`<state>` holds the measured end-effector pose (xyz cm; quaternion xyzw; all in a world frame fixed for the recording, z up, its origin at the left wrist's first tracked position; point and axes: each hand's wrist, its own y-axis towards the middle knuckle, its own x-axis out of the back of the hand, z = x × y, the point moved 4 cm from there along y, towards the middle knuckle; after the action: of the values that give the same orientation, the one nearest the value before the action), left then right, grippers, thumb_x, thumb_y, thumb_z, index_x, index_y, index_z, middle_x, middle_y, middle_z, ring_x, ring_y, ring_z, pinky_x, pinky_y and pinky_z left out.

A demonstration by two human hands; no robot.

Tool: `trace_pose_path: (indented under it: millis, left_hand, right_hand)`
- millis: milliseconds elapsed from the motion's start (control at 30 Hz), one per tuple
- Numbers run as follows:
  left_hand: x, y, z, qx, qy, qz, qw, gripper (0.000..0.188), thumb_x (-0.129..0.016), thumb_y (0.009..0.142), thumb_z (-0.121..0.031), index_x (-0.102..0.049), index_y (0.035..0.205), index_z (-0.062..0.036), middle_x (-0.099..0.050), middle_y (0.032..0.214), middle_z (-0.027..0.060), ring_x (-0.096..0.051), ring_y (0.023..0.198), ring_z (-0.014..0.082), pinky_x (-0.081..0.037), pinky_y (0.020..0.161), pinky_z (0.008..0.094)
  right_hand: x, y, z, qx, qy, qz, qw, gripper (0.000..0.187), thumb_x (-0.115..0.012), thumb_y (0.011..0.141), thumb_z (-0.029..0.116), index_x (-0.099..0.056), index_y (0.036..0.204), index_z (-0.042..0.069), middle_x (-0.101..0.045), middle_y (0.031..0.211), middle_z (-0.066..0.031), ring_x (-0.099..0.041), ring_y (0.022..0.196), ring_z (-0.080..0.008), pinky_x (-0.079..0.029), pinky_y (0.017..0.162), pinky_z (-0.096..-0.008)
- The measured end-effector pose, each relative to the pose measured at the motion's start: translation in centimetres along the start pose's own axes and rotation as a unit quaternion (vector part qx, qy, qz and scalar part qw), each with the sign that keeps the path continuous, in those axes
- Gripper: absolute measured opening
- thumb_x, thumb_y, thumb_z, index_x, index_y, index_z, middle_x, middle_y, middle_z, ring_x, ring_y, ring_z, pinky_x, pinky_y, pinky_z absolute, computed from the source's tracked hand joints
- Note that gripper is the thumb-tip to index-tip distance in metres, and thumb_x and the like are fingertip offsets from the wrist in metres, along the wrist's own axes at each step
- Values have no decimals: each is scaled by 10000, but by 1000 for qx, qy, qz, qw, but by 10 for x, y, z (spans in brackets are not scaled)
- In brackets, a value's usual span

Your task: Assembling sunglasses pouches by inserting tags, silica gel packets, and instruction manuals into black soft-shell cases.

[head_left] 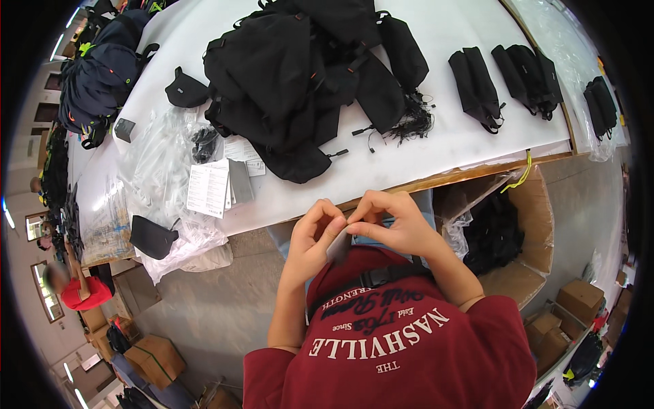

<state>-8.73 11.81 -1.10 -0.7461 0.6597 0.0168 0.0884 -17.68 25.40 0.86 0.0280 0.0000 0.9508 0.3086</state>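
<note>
Close to my body, just off the table's front edge, my left hand (312, 237) pinches a small grey card (338, 244) between thumb and fingers. My right hand (392, 219) meets it at the card's upper edge, its thumb and fingertips pressed together there. What lies between the right fingertips is partly hidden. Ahead on the white table (415, 160) is a large pile of black fabric bags (272, 82). White printed leaflets (208, 187) and a stack of grey cards (240, 183) lie left of my hands.
Clear plastic bags (153, 157) cover the table's left part, with a black pouch (154, 236) at the corner. Black cords (412, 121) lie beside the pile; several black pouches (475, 88) lie right. An open carton (535, 228) stands below the edge. A person in red (88, 292) is far left.
</note>
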Motion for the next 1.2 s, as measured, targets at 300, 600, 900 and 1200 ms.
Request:
trace_pose_path:
  millis: [300,600,900,1200]
  left_hand:
    - [19,110,33,6,38,-106,994,165,-628,891,-134,-539,968,-18,-465,635,-55,-384,535,17,-299,485,185]
    - [16,183,38,-56,3,-254,965,390,-688,848,-182,-497,1142,-12,-434,574,-40,-351,442,27,-256,400,199]
    - [5,188,39,-118,63,-331,934,338,-704,836,-185,-559,1076,3,-440,638,-29,-412,586,39,-333,540,192]
    - [5,135,-14,-233,268,-324,877,119,-656,862,-88,-659,905,23,-500,984,47,-435,577,79,-378,530,221]
  right_hand:
    - [13,-5,-21,-124,189,3,974,120,-595,909,124,-560,856,22,-531,680,49,-433,607,-10,-343,552,-184]
    - [30,-20,-37,-116,213,-27,970,130,-632,884,114,-561,813,31,-501,664,63,-404,587,7,-302,519,-171]
    - [35,-18,-40,-81,214,-72,971,100,-613,892,102,-589,835,22,-493,604,49,-371,461,-1,-260,434,-163]
    - [45,-16,-46,-86,112,-178,974,129,-660,863,145,-628,830,24,-464,598,73,-355,543,-5,-273,487,-188]
